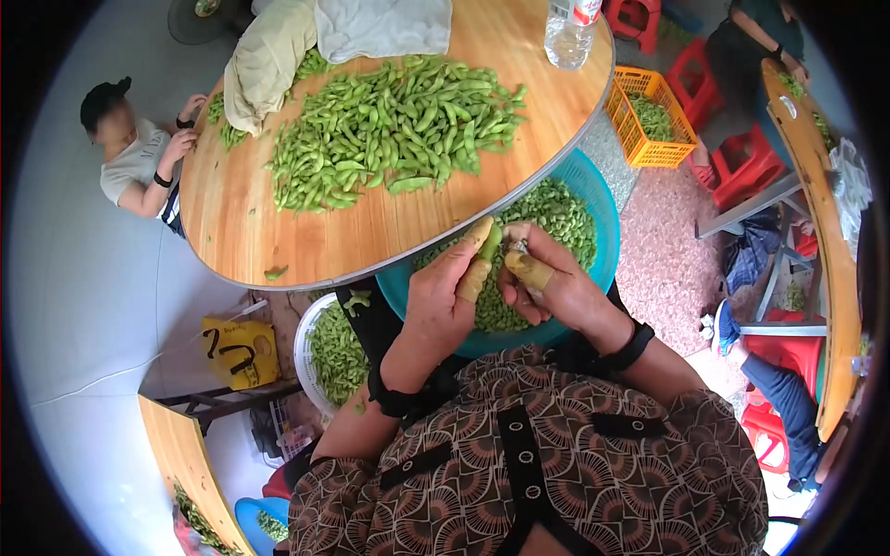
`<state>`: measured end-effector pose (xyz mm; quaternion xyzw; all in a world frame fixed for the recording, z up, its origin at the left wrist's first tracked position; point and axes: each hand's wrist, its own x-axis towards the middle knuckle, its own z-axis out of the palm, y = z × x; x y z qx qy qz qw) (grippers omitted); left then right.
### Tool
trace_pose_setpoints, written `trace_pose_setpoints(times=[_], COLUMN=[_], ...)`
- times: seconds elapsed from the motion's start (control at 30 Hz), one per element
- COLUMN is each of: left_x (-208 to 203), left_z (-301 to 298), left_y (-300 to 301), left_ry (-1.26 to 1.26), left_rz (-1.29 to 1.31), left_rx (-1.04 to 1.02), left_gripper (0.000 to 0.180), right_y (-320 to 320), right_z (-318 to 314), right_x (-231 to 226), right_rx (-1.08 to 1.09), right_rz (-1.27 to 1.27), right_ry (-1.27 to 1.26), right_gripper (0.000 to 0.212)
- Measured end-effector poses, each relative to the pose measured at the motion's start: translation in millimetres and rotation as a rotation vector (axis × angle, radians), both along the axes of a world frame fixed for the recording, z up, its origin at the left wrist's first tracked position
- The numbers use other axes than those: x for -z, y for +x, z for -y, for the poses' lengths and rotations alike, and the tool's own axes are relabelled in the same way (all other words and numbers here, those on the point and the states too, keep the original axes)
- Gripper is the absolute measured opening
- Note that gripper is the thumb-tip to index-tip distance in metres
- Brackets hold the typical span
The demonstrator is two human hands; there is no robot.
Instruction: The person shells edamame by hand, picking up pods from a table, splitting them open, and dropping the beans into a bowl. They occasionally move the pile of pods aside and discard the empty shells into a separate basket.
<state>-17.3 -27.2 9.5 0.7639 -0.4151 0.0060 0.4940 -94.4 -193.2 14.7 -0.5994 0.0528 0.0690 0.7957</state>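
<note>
My left hand (439,298) pinches a green soybean pod (491,243) between its thumb and forefinger. Yellowish coverings wrap those two fingers. Close beside it, my right hand (567,295) is curled closed, with a similar covering on its thumb. Something small and pale shows at its fingertips, too small to name. Both hands are over a teal basin (607,199) that holds shelled green beans (562,211). Just beyond the hands, a large heap of pods (389,134) lies on the round wooden table (222,218).
A white basket (304,357) of pods stands left of the basin. On the table are cloths (269,65) and a water bottle (567,42). An orange crate (640,153) sits at far right, near red stools (746,167). At the table's left, a person (139,162) rests hands on its edge.
</note>
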Motion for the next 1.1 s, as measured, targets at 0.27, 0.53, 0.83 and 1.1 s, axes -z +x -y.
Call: trace_pose_setpoints(times=[0.27,0.53,0.83,1.1], left_x=[-20,17,25,32], left_z=[-10,-4,4,3], left_y=[-14,-8,-1,-2], left_ry=[0.115,0.013,0.117,0.201], left_rz=[-0.034,-0.439,-0.435,0.147], left_rx=[0.044,0.04,-0.116,-0.059], left_gripper=[0.04,0.033,0.012,0.015], right_y=[-1,4,-1,12], right_z=[13,13,3,9], right_x=[3,29,20,42], right_rx=[-0.161,-0.091,0.025,0.199], right_rz=[-0.031,-0.285,-0.209,0.394], right_ry=[0.277,0.478,0.08,-0.762], right_gripper=[0.026,0.026,0.023,0.029])
